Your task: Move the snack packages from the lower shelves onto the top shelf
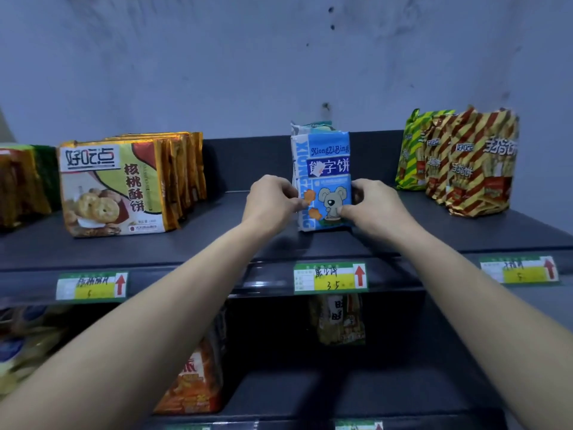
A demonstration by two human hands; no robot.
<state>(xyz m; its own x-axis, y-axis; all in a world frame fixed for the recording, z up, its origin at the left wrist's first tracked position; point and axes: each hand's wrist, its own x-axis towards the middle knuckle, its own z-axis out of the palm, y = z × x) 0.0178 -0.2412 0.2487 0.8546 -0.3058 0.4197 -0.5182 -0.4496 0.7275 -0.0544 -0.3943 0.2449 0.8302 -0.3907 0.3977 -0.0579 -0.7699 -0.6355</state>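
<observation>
Blue koala snack pkg (322, 178), upright, mid top shelf (217, 240), held both sides

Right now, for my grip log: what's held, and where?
Blue koala-print biscuit packet: left hand grips its lower left edge, right hand its lower right.

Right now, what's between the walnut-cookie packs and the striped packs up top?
In the head view, only the blue package, held by left hand and right hand; otherwise bare shelf.

The dark top shelf (217, 243) carries gold cookie packs (117, 187) at left, an upright blue pack (322, 159) in the middle, striped bags (465, 162) at right. An orange pack (195, 380) stands on the lower shelf (310, 395).
</observation>
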